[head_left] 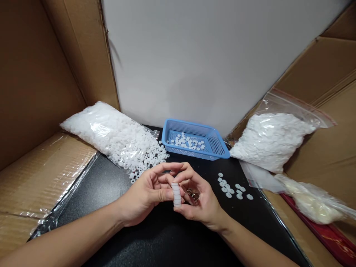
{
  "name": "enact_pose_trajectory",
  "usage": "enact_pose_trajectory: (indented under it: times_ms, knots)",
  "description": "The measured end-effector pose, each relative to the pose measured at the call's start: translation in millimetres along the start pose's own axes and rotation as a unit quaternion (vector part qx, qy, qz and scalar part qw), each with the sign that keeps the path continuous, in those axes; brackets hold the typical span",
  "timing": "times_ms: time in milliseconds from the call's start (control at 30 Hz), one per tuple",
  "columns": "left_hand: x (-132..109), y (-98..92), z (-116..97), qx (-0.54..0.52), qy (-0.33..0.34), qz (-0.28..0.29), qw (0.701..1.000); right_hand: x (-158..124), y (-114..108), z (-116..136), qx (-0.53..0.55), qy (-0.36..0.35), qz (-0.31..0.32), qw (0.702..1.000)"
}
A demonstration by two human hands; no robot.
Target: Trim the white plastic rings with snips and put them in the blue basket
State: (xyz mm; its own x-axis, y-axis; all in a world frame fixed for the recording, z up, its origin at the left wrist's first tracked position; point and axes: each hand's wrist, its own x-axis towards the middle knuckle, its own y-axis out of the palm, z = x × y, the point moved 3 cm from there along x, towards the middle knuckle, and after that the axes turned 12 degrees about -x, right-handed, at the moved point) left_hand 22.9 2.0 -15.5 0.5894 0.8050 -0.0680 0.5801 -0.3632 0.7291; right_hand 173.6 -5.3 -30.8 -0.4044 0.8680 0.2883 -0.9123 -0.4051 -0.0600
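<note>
My left hand (144, 194) and my right hand (198, 198) meet over the black table (155, 237). Between them stands a short stack of white plastic rings (176, 194), pinched by the fingers of both hands. Small metal pieces (193, 193) lie in my right palm. An open clear bag of white rings (111, 135) lies at the left, with rings spilling out of its mouth toward my hands. Several loose white discs (232, 188) lie on the table right of my right hand.
A blue plastic basket (217, 146) holding several white pieces stands at the back. A zip bag of white discs (274, 139) leans at the right, another clear bag (311, 200) below it. Cardboard flaps (41, 167) flank the table; a white wall stands behind.
</note>
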Motion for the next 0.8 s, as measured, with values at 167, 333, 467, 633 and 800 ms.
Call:
enact_pose_trajectory:
  times_ms: [167, 333, 467, 633, 800]
  knots:
    - [-0.3, 1.3, -0.4, 0.009, 0.0, 0.004, 1.0, 0.0, 2.6, 0.1, 0.004, 0.01, 0.003, 1.0]
    - [-1.3, 2.9, -0.4, -0.054, -0.011, 0.016, 0.998, 0.0, 4.6, 5.4, 0.027, 0.02, 0.008, 0.999]
    - [-2.3, 2.7, -0.2, -0.063, -0.009, 0.009, 0.998, 0.5, 6.4, 6.5, 0.048, 0.011, 0.023, 0.999]
    - [-1.6, 2.0, 0.1, -0.045, 0.001, 0.004, 0.999, 0.1, 7.0, 3.3, 0.043, 0.004, 0.021, 0.999]
    - [-1.7, 3.3, -0.9, -0.016, 0.016, -0.002, 1.0, -0.4, 6.5, 2.1, 0.012, 0.018, 0.007, 1.0]
